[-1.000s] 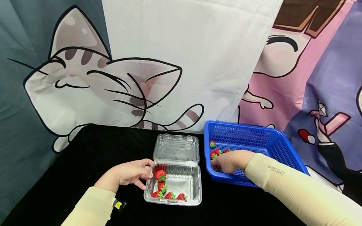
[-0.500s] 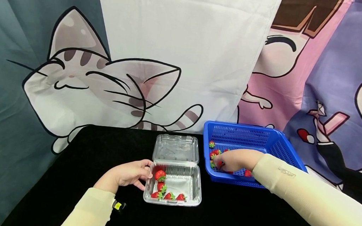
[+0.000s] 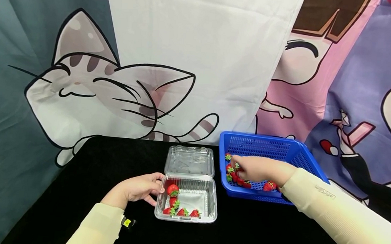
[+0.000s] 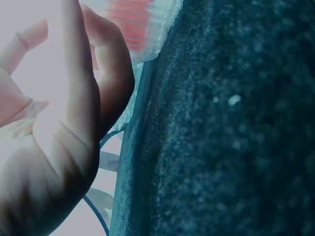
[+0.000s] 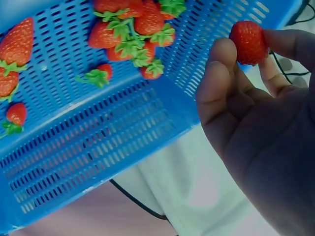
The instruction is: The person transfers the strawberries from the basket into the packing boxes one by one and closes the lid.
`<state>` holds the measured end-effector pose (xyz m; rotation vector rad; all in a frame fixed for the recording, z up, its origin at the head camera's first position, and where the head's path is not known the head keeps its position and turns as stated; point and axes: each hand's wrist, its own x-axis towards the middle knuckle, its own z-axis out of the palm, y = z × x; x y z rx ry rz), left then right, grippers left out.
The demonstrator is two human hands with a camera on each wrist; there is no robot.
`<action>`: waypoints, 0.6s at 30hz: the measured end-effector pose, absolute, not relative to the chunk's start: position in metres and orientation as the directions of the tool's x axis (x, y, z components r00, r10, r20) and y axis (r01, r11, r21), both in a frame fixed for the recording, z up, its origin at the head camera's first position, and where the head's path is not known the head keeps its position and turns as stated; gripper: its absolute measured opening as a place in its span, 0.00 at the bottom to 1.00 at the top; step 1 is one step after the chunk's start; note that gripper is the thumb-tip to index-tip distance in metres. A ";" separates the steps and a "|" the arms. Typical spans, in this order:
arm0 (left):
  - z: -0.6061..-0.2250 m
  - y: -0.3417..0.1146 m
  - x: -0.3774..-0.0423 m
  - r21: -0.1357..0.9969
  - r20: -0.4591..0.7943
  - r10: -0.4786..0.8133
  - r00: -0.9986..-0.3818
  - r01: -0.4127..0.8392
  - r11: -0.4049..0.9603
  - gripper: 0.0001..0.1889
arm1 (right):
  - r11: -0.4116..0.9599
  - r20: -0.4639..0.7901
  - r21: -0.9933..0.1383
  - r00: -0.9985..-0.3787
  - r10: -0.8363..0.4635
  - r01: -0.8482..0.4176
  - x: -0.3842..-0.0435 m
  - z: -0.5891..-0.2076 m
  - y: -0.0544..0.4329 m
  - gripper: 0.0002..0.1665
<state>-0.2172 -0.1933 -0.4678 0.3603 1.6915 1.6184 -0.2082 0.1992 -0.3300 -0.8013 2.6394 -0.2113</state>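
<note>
In the right wrist view a red strawberry is pinched between thumb and fingers of my right hand, over the left part of the blue perforated basket. Several strawberries with green leaves lie in the basket. My left hand grips the left rim of a clear plastic clamshell box. The box stands with its lid raised at the back. Inside, several strawberries line the left side and the front edge. In the left wrist view the fingers are curled beside the box.
Black cloth covers the table. The basket stands just right of the box, with a narrow gap between them. A printed curtain with a cartoon cat hangs behind the table's back edge.
My right hand has lifted from low among the strawberries in the basket, with a strawberry in its fingers. More strawberries show beneath it. The left hand keeps its place on the box.
</note>
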 end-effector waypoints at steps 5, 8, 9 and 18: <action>-0.468 -0.193 -0.217 0.943 -0.322 0.665 -0.674 -0.294 0.158 0.27 | 0.792 -0.173 -0.207 -0.776 -0.607 -0.574 -0.204 -0.325 0.196 0.13; -0.468 -0.194 -0.218 0.943 -0.318 0.668 -0.673 -0.295 0.152 0.27 | 0.773 -0.089 -0.199 -0.775 -0.626 -0.602 -0.200 -0.320 0.188 0.11; -0.468 -0.194 -0.218 0.944 -0.317 0.669 -0.672 -0.295 0.150 0.27 | 0.771 -0.070 -0.204 -0.777 -0.626 -0.603 -0.198 -0.319 0.185 0.10; -0.469 -0.194 -0.218 0.942 -0.321 0.666 -0.673 -0.300 0.152 0.28 | 0.739 0.042 -0.216 -0.762 -0.647 -0.639 -0.178 -0.323 0.150 0.11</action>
